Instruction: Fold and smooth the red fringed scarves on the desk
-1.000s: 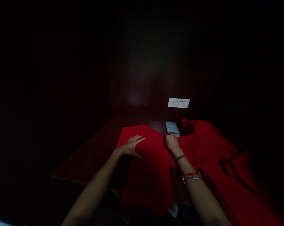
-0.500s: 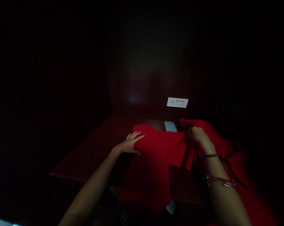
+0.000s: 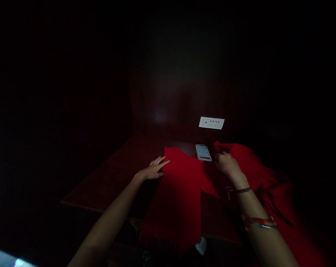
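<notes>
A red fringed scarf [image 3: 179,196] lies over the dark wooden table, its fringe hanging past the front edge. My left hand [image 3: 154,170] rests with fingers spread, the tips on the scarf's left edge. Closed fingers of my right hand [image 3: 226,163] grip the scarf farther right, where the cloth dips into dark folds; the fingertips are partly hidden. More red cloth [image 3: 251,163] is heaped to the right of that hand and runs down beside my forearm. Whether it is one piece with the scarf is hard to see.
Behind the scarf, a phone-like slab with a lit, blurred face [image 3: 203,152] lies on the table [image 3: 109,174]. A white socket plate [image 3: 211,122] is set in the back panel. Something pale [image 3: 201,245] shows below the table's front edge. The surroundings are very dark.
My right hand has moved left, and the scarf's right part has slackened and folded between the hands. More of the lit slab shows. My left hand stays nearly in place, fingers still spread.
</notes>
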`<action>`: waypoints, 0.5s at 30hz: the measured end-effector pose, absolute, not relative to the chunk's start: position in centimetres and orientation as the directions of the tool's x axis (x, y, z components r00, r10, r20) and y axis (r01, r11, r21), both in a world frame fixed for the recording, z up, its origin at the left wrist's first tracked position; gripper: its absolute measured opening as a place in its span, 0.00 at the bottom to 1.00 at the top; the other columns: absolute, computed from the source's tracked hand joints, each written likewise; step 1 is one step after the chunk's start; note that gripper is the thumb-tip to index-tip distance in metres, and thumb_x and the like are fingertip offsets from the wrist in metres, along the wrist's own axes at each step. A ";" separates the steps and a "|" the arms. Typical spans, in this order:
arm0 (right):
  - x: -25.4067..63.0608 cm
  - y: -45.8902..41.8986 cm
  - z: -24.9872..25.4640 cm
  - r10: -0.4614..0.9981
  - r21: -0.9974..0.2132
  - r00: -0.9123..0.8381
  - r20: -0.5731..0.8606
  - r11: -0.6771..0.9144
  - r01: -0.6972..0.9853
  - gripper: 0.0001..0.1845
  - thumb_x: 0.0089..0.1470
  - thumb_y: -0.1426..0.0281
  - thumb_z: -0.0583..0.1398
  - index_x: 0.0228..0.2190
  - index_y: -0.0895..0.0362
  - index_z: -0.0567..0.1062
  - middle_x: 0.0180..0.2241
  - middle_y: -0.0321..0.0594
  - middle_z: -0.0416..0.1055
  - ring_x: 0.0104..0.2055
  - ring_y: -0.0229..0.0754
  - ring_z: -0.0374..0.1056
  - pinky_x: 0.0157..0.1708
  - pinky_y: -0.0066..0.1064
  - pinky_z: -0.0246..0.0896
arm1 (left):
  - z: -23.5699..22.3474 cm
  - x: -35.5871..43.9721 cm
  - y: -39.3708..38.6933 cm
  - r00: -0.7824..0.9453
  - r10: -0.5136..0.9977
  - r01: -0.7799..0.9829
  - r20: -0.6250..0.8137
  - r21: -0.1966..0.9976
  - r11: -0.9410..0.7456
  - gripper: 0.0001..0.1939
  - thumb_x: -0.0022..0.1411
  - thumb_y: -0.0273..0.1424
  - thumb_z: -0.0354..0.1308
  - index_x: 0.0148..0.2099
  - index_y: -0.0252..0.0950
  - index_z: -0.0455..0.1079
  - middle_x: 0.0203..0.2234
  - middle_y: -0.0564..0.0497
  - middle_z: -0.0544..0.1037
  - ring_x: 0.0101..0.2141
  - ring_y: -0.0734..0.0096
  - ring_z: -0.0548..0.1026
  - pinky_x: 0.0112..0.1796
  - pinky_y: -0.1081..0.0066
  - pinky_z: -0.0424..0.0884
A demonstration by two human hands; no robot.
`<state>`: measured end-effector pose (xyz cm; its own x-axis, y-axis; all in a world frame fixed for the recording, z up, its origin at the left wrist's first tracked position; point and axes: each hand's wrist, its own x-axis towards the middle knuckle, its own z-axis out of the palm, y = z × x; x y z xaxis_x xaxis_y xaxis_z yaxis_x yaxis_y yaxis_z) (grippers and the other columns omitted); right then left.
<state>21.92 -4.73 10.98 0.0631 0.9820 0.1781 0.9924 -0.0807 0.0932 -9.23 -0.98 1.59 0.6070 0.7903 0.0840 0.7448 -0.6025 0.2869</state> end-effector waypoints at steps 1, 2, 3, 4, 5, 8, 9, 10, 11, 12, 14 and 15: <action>20.6 -4.3 10.6 0.981 0.099 -0.010 0.196 -0.010 0.995 0.16 0.48 0.68 0.50 0.38 0.59 0.67 0.41 0.50 0.62 0.42 0.45 0.60 0.35 0.31 0.55 | 1.5 -9.1 -1.0 0.606 0.790 0.744 0.095 0.285 -0.604 0.32 0.54 0.34 0.47 0.58 0.49 0.36 0.57 0.52 0.34 0.55 0.58 0.34 0.50 0.56 0.41; 19.4 -3.7 10.1 0.977 0.097 -0.068 0.201 0.049 0.994 0.16 0.48 0.67 0.49 0.39 0.60 0.67 0.41 0.51 0.62 0.42 0.46 0.60 0.36 0.31 0.54 | 1.5 -9.1 -1.0 0.604 0.790 0.742 0.108 0.284 -0.607 0.32 0.54 0.34 0.47 0.58 0.49 0.36 0.57 0.52 0.34 0.55 0.58 0.34 0.50 0.56 0.41; 18.3 -3.1 9.6 0.976 0.090 -0.113 0.185 0.098 0.991 0.17 0.49 0.66 0.49 0.40 0.60 0.66 0.42 0.51 0.62 0.43 0.46 0.59 0.37 0.32 0.54 | 1.4 -9.0 -1.0 0.601 0.790 0.742 0.121 0.283 -0.608 0.32 0.54 0.34 0.47 0.58 0.49 0.36 0.57 0.52 0.34 0.55 0.58 0.34 0.50 0.56 0.41; 17.5 -2.4 9.0 0.980 0.077 -0.122 0.159 0.111 0.991 0.18 0.49 0.65 0.48 0.40 0.60 0.65 0.41 0.51 0.62 0.43 0.47 0.59 0.37 0.32 0.54 | 1.4 -9.0 -1.0 0.599 0.790 0.742 0.130 0.280 -0.609 0.32 0.54 0.34 0.47 0.58 0.49 0.36 0.57 0.52 0.34 0.55 0.58 0.34 0.50 0.56 0.41; 16.9 -1.7 8.2 0.986 0.058 -0.107 0.127 0.100 0.993 0.19 0.49 0.65 0.49 0.41 0.61 0.65 0.42 0.51 0.62 0.43 0.47 0.59 0.38 0.33 0.54 | 1.3 -8.9 -1.0 0.599 0.790 0.742 0.134 0.278 -0.610 0.32 0.54 0.35 0.47 0.58 0.48 0.36 0.57 0.52 0.34 0.55 0.58 0.34 0.50 0.56 0.41; 16.6 0.1 6.0 0.999 0.002 -0.026 0.042 0.025 1.000 0.19 0.48 0.65 0.49 0.41 0.62 0.64 0.41 0.52 0.64 0.41 0.48 0.61 0.36 0.35 0.55 | 1.3 -9.1 -1.0 0.606 0.788 0.746 0.107 0.267 -0.610 0.31 0.55 0.36 0.46 0.58 0.48 0.37 0.57 0.52 0.35 0.55 0.58 0.34 0.49 0.55 0.41; 16.8 0.5 5.5 0.999 -0.010 -0.011 0.031 0.011 1.000 0.18 0.48 0.66 0.49 0.40 0.62 0.65 0.40 0.53 0.65 0.41 0.48 0.62 0.36 0.35 0.55 | 1.4 -9.1 -0.9 0.609 0.788 0.748 0.092 0.264 -0.609 0.30 0.55 0.35 0.46 0.58 0.48 0.37 0.57 0.53 0.35 0.55 0.58 0.34 0.49 0.54 0.41; 17.2 0.8 5.2 1.000 -0.016 -0.004 0.027 0.005 1.000 0.17 0.49 0.67 0.49 0.39 0.62 0.65 0.39 0.53 0.65 0.40 0.48 0.62 0.35 0.35 0.55 | 1.4 -9.2 -0.8 0.613 0.786 0.748 0.079 0.261 -0.610 0.30 0.55 0.35 0.46 0.58 0.49 0.37 0.57 0.53 0.35 0.54 0.57 0.34 0.49 0.54 0.41; 17.6 0.9 5.1 0.999 -0.020 -0.007 0.038 0.008 1.000 0.16 0.49 0.69 0.48 0.39 0.63 0.66 0.38 0.53 0.66 0.39 0.47 0.63 0.34 0.34 0.55 | 1.5 -9.3 -0.8 0.615 0.785 0.749 0.068 0.259 -0.609 0.30 0.55 0.35 0.46 0.58 0.49 0.37 0.57 0.54 0.35 0.54 0.57 0.34 0.49 0.54 0.41; 18.0 1.0 5.2 0.998 -0.032 -0.013 0.058 0.015 0.999 0.16 0.49 0.70 0.48 0.38 0.63 0.66 0.38 0.53 0.66 0.39 0.46 0.63 0.33 0.32 0.55 | 1.5 -9.3 -0.7 0.617 0.785 0.750 0.059 0.259 -0.609 0.31 0.54 0.35 0.46 0.57 0.49 0.37 0.57 0.55 0.34 0.54 0.56 0.34 0.49 0.53 0.40; 18.8 0.8 6.3 0.994 -0.101 -0.035 0.104 0.046 0.994 0.15 0.47 0.72 0.50 0.37 0.62 0.67 0.35 0.50 0.68 0.36 0.42 0.64 0.31 0.28 0.55 | 1.6 -9.4 -0.6 0.618 0.785 0.750 0.046 0.264 -0.606 0.31 0.54 0.35 0.47 0.57 0.51 0.36 0.57 0.56 0.33 0.54 0.56 0.33 0.49 0.53 0.40; 19.3 0.6 7.1 0.991 -0.162 -0.047 0.126 0.068 0.984 0.14 0.45 0.73 0.51 0.36 0.61 0.68 0.33 0.47 0.68 0.34 0.40 0.64 0.30 0.26 0.55 | 1.6 -9.4 -0.5 0.619 0.784 0.749 0.044 0.267 -0.606 0.32 0.54 0.35 0.47 0.57 0.51 0.35 0.57 0.56 0.33 0.54 0.56 0.33 0.49 0.52 0.40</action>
<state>19.25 0.60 7.15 -0.0474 0.9909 0.1257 0.9844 0.0677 -0.1621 -9.41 -0.55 1.62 0.6186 0.7845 0.0440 0.7495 -0.6059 0.2666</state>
